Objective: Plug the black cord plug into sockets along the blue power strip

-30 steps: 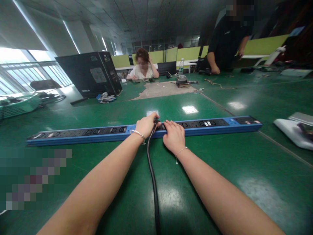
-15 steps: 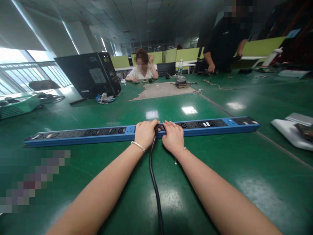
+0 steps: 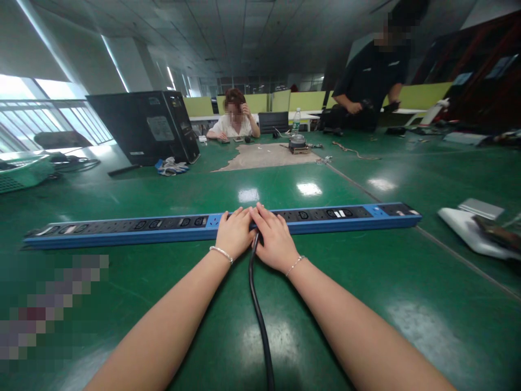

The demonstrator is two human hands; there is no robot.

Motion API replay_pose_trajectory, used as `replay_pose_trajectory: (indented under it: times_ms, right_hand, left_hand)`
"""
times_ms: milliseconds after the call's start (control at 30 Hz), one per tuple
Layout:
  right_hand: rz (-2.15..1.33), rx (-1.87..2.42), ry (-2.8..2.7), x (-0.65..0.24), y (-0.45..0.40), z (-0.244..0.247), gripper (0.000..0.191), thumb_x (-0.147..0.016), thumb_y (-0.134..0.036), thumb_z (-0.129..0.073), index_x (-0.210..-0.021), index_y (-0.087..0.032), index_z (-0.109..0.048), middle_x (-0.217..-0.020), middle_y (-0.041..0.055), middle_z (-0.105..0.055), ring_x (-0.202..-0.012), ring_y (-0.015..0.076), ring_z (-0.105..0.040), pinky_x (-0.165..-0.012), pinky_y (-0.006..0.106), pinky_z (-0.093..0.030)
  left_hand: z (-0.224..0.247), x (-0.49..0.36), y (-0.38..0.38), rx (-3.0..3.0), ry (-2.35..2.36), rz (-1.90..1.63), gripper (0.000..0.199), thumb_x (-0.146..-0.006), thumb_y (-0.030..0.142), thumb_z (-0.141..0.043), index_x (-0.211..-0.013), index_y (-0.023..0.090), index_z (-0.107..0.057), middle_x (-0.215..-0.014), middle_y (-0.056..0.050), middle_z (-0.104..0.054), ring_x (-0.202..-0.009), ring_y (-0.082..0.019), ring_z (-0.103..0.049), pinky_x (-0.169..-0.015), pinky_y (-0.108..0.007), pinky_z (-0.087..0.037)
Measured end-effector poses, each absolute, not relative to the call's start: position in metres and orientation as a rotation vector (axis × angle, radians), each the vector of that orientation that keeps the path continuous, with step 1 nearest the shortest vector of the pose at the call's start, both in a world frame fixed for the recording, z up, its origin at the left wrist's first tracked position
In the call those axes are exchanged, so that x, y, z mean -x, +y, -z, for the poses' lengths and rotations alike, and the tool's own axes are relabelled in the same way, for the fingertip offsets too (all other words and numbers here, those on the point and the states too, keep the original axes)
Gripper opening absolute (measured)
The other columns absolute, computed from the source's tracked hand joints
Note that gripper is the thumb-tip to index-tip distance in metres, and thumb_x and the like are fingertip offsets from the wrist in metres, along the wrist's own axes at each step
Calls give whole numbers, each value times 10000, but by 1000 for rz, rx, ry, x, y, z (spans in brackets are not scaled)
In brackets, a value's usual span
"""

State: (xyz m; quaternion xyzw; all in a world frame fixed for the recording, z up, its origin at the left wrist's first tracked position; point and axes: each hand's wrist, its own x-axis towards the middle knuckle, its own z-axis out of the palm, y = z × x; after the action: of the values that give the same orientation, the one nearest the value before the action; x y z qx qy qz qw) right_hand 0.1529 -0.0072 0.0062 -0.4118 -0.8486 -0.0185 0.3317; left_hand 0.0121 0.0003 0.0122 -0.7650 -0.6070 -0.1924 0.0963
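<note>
A long blue power strip [image 3: 122,233] with rows of black sockets lies across the green table in front of me. A black power cord [image 3: 260,320] runs toward me from its middle, and its plug end is hidden under my hands. My left hand [image 3: 235,233] is closed around the cord's end from the left, its fingertips lying over the strip. From the right, my right hand [image 3: 274,239] closes on the same end, its fingers reaching over the strip and touching the left hand.
A black computer case [image 3: 138,130] and blue-white gloves [image 3: 171,166] are at the back left, beside a green basket [image 3: 28,172]. A white device [image 3: 468,233] lies at the right. Two people are beyond the table, one seated [image 3: 233,125], one standing [image 3: 374,81].
My right hand has shifted left against my left hand and now covers the plug area that showed between them. The standing person's hands have lifted. The view has shifted slightly.
</note>
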Motion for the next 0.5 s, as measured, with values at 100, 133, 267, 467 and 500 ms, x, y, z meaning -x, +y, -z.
replay_pose_trajectory:
  times_ms: [100,133,267,467,500]
  right_hand:
    - [59,1091,-2223,-152,-6,-5,549,-833,-246,-461,-1379,-228,-407,-1486,103,-307,-1299,249,-374,-1032,505,-316]
    - [66,1094,-2212,-151,-4,-4,518,-841,-255,-465,-1358,-234,-440,-1480,105,-319,-1284,254,-398,-1019,510,-336]
    - [117,1020,-2136,-147,7,-2,367,-884,-250,-441,-1216,-218,-593,-1385,103,-467,-1211,209,-488,-999,409,-412]
    - [226,1029,-2056,-136,14,0,319,-874,-157,-420,-1078,-129,-664,-1211,119,-616,-1139,181,-554,-1023,322,-420]
    - [234,1036,-2079,-136,13,0,326,-872,-146,-421,-1099,-115,-653,-1236,127,-599,-1163,185,-538,-1033,321,-411]
  left_hand:
    - [-11,-10,1,2283,-1767,578,468,-870,306,-439,-1337,274,-427,-1326,-48,-550,-1248,-249,-460,-1025,-513,-321]
    - [-11,-9,0,2293,-1746,584,476,-869,295,-435,-1344,287,-418,-1330,-38,-546,-1248,-248,-461,-1021,-509,-327]
    - [-3,-9,1,2261,-1661,653,482,-866,228,-403,-1348,228,-425,-1307,-60,-566,-1236,-226,-474,-1028,-455,-328]
    - [5,-8,3,2167,-1666,667,439,-885,270,-377,-1288,140,-497,-1331,-122,-535,-1237,-256,-473,-1051,-481,-284]
    - [4,-7,3,2181,-1661,646,436,-883,288,-389,-1280,154,-508,-1338,-117,-529,-1244,-260,-466,-1048,-480,-288]
